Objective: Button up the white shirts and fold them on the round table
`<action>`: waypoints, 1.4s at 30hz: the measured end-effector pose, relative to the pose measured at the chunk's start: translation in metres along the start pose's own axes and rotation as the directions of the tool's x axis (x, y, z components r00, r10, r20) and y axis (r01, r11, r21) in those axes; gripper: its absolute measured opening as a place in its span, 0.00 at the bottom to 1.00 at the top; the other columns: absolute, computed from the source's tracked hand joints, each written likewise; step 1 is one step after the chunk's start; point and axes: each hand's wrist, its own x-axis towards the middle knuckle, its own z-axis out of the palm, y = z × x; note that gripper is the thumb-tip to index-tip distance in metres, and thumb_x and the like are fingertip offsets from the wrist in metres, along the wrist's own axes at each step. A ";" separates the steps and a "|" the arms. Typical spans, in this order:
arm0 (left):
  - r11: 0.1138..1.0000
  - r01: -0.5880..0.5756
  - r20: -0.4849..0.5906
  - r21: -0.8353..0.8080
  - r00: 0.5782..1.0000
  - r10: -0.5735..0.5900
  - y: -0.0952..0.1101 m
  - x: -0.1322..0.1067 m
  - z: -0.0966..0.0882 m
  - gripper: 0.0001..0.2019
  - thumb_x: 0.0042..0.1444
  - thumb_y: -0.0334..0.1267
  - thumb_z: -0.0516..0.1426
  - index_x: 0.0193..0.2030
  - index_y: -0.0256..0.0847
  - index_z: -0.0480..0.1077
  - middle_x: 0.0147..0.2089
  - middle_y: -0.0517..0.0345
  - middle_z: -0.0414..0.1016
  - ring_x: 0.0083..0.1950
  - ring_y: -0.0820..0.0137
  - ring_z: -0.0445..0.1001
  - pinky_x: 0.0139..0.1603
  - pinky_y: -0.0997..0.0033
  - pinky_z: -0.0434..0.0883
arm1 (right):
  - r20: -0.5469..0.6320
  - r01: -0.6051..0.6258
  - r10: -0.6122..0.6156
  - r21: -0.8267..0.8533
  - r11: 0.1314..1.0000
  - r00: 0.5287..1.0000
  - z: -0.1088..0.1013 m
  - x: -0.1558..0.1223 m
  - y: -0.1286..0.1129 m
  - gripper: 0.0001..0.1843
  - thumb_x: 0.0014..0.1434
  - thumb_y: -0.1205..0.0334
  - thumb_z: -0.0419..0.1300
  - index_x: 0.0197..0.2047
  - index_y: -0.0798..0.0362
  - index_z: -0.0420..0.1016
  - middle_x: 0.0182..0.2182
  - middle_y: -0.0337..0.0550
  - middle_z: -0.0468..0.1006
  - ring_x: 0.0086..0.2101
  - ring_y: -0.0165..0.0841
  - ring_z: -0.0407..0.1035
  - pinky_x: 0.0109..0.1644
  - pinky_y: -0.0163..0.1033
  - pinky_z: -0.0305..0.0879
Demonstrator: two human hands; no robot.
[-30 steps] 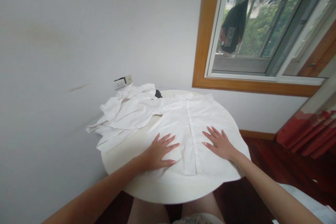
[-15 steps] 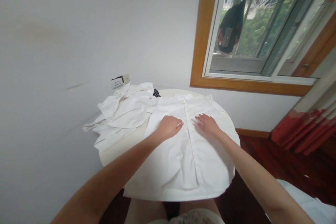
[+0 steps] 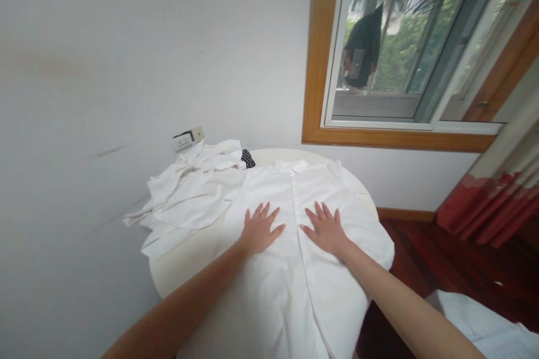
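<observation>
A white button-up shirt (image 3: 295,291) lies spread front-up across a round white table (image 3: 185,263), its hem hanging over the near edge. My left hand (image 3: 259,230) rests flat on the shirt left of the button placket, fingers spread, holding nothing. Just right of the placket, my right hand (image 3: 325,230) presses flat with fingers apart. The collar (image 3: 292,167) points toward the wall.
A heap of crumpled white garments (image 3: 189,196) with a dark striped piece (image 3: 247,158) covers the table's left side by the wall. A wall socket (image 3: 185,139) sits behind it. Wood-framed window (image 3: 320,134) at right; red curtain (image 3: 488,207) and dark wooden floor below.
Both hands slid up the shirt toward the collar, then came back a little and flattened out. The shirt has been drawn toward me, its hem now over the near edge.
</observation>
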 end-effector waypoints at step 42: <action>0.984 0.177 -0.014 0.022 0.984 -0.177 0.008 0.111 0.013 0.26 0.62 0.49 0.41 0.64 0.48 0.60 0.67 0.49 0.58 0.69 0.53 0.50 0.66 0.40 0.43 | -0.022 0.042 -0.044 -0.086 0.995 0.999 -0.001 0.076 0.049 0.35 0.64 0.39 0.34 0.68 0.46 0.50 0.68 0.42 0.46 0.66 0.39 0.36 0.66 0.54 0.33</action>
